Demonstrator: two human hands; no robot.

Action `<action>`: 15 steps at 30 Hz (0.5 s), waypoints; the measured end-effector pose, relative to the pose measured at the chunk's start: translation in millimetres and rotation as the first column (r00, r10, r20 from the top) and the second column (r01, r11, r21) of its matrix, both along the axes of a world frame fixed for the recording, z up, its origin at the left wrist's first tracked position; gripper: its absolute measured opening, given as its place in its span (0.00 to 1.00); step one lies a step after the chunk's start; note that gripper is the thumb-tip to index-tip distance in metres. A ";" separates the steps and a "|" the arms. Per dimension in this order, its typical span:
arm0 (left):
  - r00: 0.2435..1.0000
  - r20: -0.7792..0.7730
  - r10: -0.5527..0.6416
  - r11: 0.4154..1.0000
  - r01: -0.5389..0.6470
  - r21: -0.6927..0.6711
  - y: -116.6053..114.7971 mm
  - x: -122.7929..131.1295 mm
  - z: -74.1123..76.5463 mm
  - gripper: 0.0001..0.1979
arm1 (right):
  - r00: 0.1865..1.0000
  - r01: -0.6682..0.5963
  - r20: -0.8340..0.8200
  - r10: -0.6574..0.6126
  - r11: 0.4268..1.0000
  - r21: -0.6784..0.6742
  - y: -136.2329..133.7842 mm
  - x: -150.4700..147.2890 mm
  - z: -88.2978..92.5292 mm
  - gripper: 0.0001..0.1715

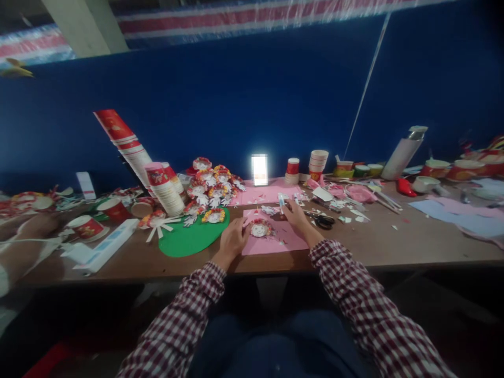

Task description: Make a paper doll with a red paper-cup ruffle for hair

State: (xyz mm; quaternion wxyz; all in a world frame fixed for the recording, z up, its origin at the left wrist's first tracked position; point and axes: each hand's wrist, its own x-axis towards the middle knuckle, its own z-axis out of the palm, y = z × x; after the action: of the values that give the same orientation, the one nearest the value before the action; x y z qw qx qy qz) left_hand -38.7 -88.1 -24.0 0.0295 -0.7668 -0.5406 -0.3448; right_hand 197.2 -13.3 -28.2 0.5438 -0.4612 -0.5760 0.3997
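Observation:
My left hand (233, 239) rests at the left edge of a small paper-cup face (260, 229), its fingers bent against the red and yellow rim. The face is round and white with a curled fringe, and lies on a pink sheet (275, 245). My right hand (294, 216) is closed around a small white tube (281, 200) with blue marks, held upright at the sheet's right side. A cut piece of whitish paper (269, 210) lies between the face and the tube. Just right of my right hand are black-handled scissors (324, 221).
A green oval sheet (189, 241) and piled paper-cup faces (214, 184) are on the left, near leaning stacked cups (129, 152) and a power strip (108, 247). Another person's hand (37, 228) is far left. A lit phone (259, 170), paper scraps (354, 194) and a flask (403, 155) stand or lie behind.

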 end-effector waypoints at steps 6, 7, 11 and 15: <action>0.994 0.072 -0.081 0.997 0.082 -0.014 4.9 -4.0 2.2 0.15 | 1.000 -0.013 0.023 0.013 1.000 0.026 -7.3 -2.7 4.2 0.12; 0.992 0.093 -0.082 0.996 0.084 -0.017 7.3 -4.9 2.6 0.14 | 1.000 -0.015 0.026 0.014 0.999 0.030 -8.2 -3.1 4.6 0.12; 0.985 0.145 -0.094 0.994 0.101 -0.043 15.1 -6.9 3.4 0.12 | 0.999 -0.019 0.040 0.017 0.999 0.035 -8.9 -3.3 5.3 0.15; 0.981 0.147 -0.129 0.987 0.141 -0.074 13.7 -7.5 1.8 0.14 | 0.999 -0.016 0.045 0.015 0.999 0.033 -11.3 -4.4 8.0 0.17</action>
State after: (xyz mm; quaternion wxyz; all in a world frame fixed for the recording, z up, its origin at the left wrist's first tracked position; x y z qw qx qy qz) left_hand -46.1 -74.3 -22.2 -0.0647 -0.7758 -0.5021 -0.3766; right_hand 192.8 -24.6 -20.2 0.5353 -0.4563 -0.5984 0.3836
